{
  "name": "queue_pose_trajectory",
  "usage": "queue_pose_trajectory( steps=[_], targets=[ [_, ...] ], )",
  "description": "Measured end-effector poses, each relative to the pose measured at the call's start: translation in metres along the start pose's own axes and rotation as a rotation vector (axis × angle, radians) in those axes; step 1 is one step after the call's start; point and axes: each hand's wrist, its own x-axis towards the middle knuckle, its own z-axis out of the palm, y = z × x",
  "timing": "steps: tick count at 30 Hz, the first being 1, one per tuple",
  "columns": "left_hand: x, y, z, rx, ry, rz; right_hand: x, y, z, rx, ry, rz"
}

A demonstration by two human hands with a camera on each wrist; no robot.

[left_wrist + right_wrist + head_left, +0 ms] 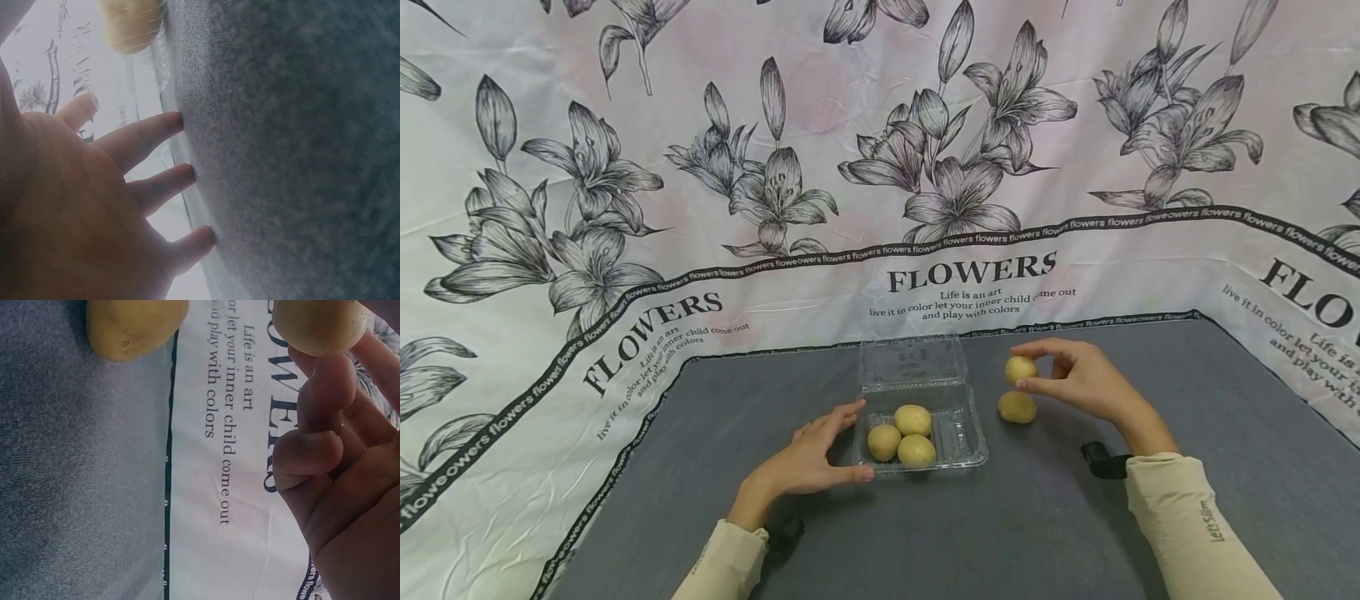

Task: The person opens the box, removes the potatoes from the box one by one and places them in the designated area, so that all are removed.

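Observation:
My right hand (pixel 1078 379) pinches a small yellow potato (pixel 1021 368) between thumb and fingers, raised above the table. Just below it, another potato (pixel 1017 407) lies on the grey surface; the right wrist view shows both the held potato (pixel 320 325) and the lying potato (pixel 134 328). A clear plastic box (pixel 958 429) stands in the middle with its lid (pixel 913 364) tipped back. Three potatoes (pixel 913 420) sit inside, toward its left. My left hand (pixel 808 458) is at the box's left side, fingers extended; in the left wrist view its fingertips (pixel 203 236) meet the grey cloth.
A grey cloth (pixel 1000 533) covers the table. Behind and at both sides hangs a white curtain (pixel 805 308) printed with flowers and lettering. Dark wrist-camera mounts (pixel 1103 460) sit at the cuffs of the light sleeves (pixel 1187 517).

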Motion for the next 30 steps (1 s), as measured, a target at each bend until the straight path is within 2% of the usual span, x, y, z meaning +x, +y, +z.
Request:
queue_pose_trajectory(
  steps=[8,15,30],
  targets=[
    [0.000,0.001,0.000,0.001,0.001,-0.006,-0.001,0.009,-0.001,0.007,0.002,0.016],
    [0.000,0.001,0.000,0.006,0.001,-0.005,-0.003,0.017,-0.004,-0.028,0.015,0.055],
    [0.001,0.001,0.000,0.012,0.006,-0.008,-0.006,0.031,-0.004,-0.036,-0.029,0.098]
  ],
)
